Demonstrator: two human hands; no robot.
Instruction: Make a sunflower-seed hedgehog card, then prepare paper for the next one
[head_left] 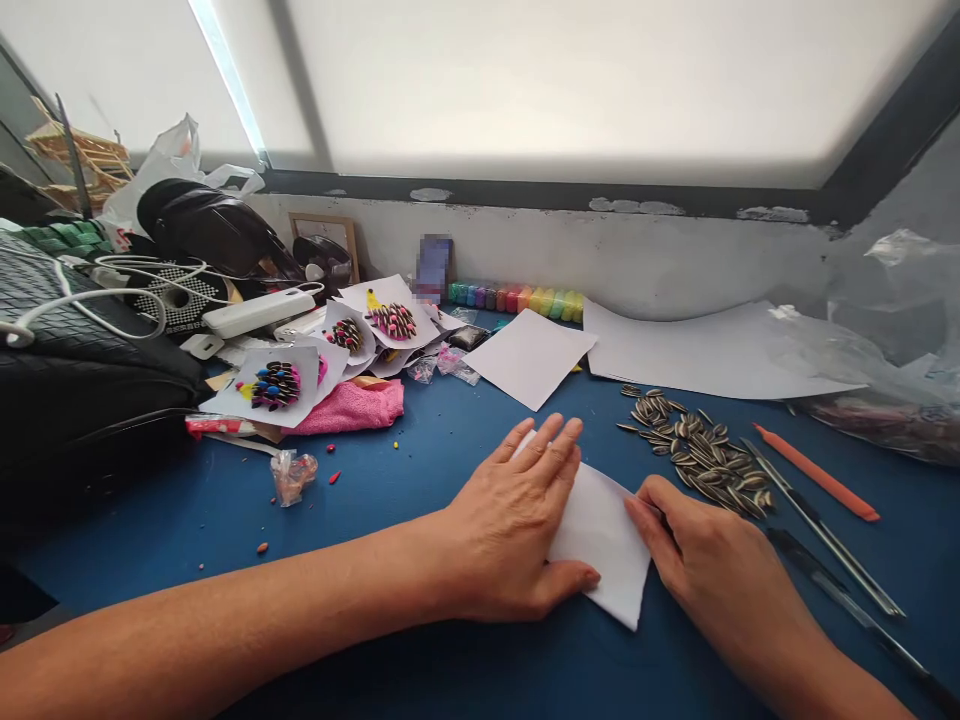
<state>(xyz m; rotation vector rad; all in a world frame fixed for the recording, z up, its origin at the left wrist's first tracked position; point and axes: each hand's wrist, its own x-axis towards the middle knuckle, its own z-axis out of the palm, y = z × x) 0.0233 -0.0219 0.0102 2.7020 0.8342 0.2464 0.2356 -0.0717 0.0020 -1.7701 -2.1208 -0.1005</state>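
A folded piece of white paper [604,535] lies on the blue tabletop in front of me. My left hand [517,530] rests flat across its left part, fingers stretched out and thumb spread toward me. At the paper's right edge, my right hand [697,545] is closed, with thumb and forefinger pinching the border. A small dark patch shows between those fingers; whether it is shadow or an object I cannot tell. Just beyond my right hand sits a pile of striped sunflower seeds [701,450]. Another white sheet [531,357] lies farther back.
On the right are an orange pen [817,472], several slim pens [825,525] and a clear plastic bag [885,370]. Larger white sheets [690,345] lie by the wall near colourful clay blocks [517,299]. Seed-covered hedgehog figures [276,385], a pink cloth [349,405] and a black bag [82,400] crowd the left.
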